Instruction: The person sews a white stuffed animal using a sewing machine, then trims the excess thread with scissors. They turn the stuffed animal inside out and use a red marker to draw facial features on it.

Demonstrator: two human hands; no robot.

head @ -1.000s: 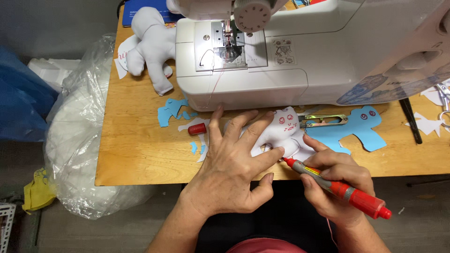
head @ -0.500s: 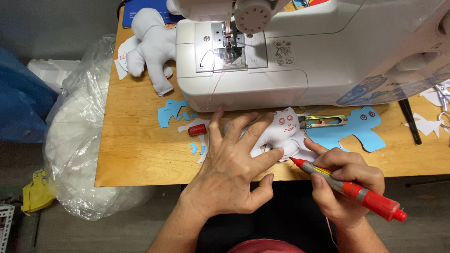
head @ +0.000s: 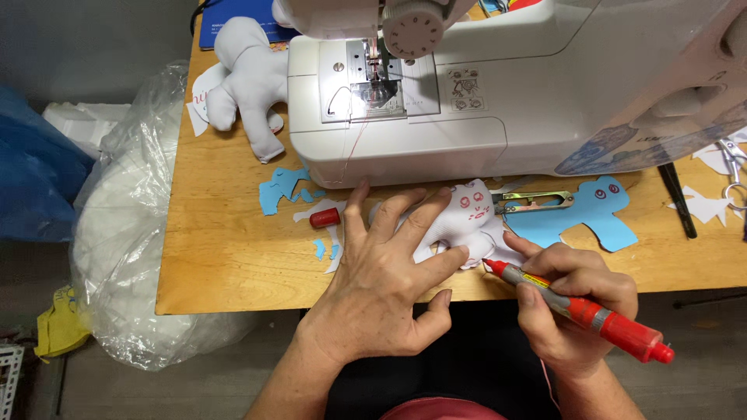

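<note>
left hand (head: pixel 381 272) flat, fingers spread, pressing the small white stuffed figure (head: pixel 459 225) onto the tabletop (head: pixel 226 249) so it can't shift; nothing gripped. right hand (head: pixel 572 299) closed in a pen grip on the red marker (head: pixel 580 311), tip touching the figure's near right edge. figure sits at the near edge, just in front of the sewing machine (head: pixel 498 85). red cap (head: pixel 324 218) lies left of the fingers, blue paper cutout (head: pixel 583 214) and thread snips (head: pixel 533 202) to the right.

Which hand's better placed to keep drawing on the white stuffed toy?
Right. The right hand grips the red marker, tip at the white stuffed toy. The left hand lies flat on the toy, pinning it.
</note>
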